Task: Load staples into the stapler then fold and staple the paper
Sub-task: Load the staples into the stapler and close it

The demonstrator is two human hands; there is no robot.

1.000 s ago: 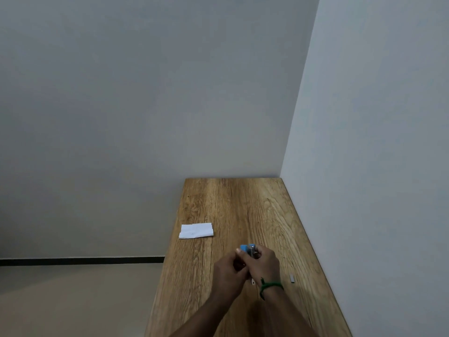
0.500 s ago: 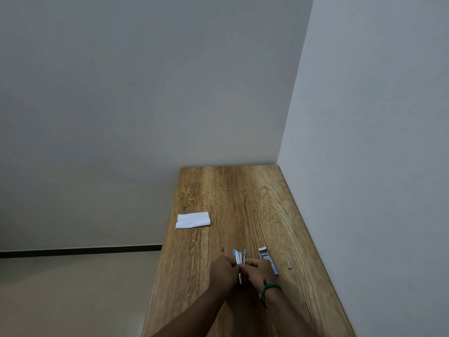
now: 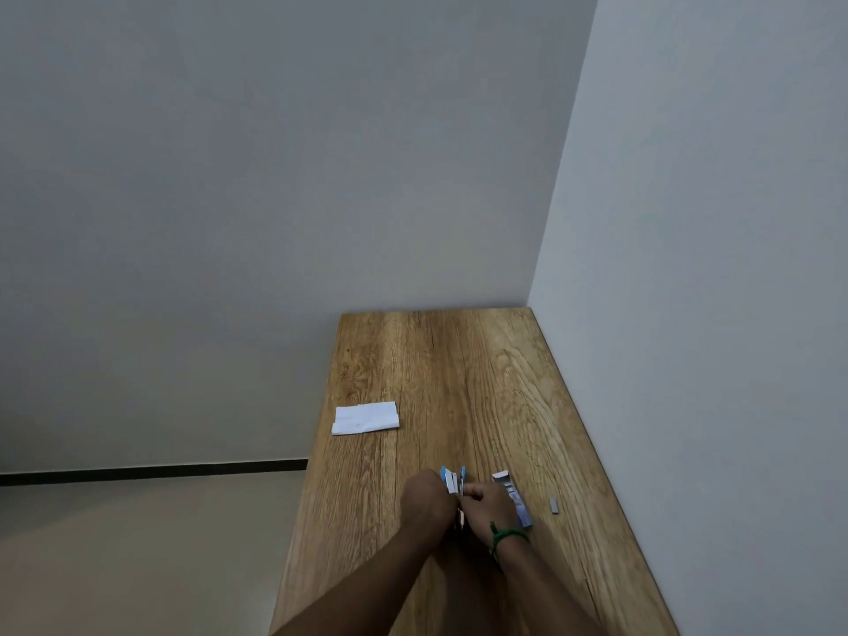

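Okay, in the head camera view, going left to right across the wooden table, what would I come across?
folded white paper → left hand → blue stapler, gripped by both hands → right hand → staple box → small grey strip

No legible text is found. Print is seen on the blue-and-white staple box (image 3: pixel 516 500), but it is too blurred to be read. Faint marks on the folded paper (image 3: pixel 365 418) cannot be made out.
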